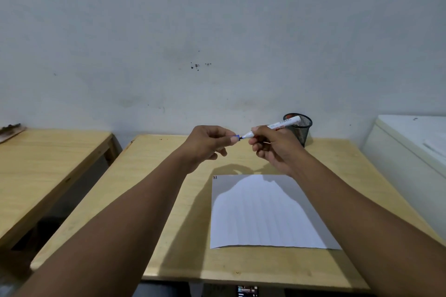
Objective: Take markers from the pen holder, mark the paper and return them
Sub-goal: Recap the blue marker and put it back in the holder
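My right hand (272,146) grips a white marker (280,125) above the table, its dark tip pointing left. My left hand (208,142) pinches the marker's blue cap (237,137), which sits right at the tip; I cannot tell whether cap and tip touch. A white sheet of paper (263,214) lies on the wooden table (169,200) below my hands, with two short dark strokes in its far left corner (215,177). A black mesh pen holder (300,129) stands at the table's back right, just behind the marker's rear end.
A second wooden table (43,164) stands to the left, across a gap. A white cabinet or appliance (410,152) sits at the right. A grey wall is close behind the table. A phone screen (247,292) shows at the bottom edge.
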The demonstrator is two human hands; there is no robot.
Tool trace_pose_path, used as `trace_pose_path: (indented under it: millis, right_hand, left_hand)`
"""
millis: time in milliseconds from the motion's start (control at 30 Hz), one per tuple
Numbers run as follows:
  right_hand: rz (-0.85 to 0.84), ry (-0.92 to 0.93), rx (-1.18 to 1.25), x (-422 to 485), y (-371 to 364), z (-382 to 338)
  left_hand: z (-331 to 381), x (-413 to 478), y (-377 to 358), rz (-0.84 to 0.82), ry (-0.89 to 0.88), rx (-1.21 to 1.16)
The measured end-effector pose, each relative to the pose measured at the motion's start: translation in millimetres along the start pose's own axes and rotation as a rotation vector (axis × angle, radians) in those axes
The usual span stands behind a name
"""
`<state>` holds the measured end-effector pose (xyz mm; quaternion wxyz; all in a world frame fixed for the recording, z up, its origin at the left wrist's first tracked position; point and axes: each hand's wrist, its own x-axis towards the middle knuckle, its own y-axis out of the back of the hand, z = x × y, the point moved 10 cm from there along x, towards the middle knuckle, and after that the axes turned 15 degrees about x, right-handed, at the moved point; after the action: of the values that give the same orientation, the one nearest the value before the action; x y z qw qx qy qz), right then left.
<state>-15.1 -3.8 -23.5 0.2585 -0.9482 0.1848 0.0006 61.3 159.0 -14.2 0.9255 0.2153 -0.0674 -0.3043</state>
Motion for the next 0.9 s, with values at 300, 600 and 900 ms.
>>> trace_pose_path:
  millis: [300, 600, 900]
  right_hand:
    - [-0.031, -0.032, 0.085, -2, 10, 7]
    - [0.026, -0.193, -0.339, 8, 58, -36]
    - [0.182, -0.088, -1.006, 46, 127, -136]
  left_hand:
    - [17, 14, -24, 0.028, -0.038, 0.008]
    - [58, 49, -48, 0.1, -0.161, 0.17]
    - [144, 115, -58, 0.389, -0.407, 0.704]
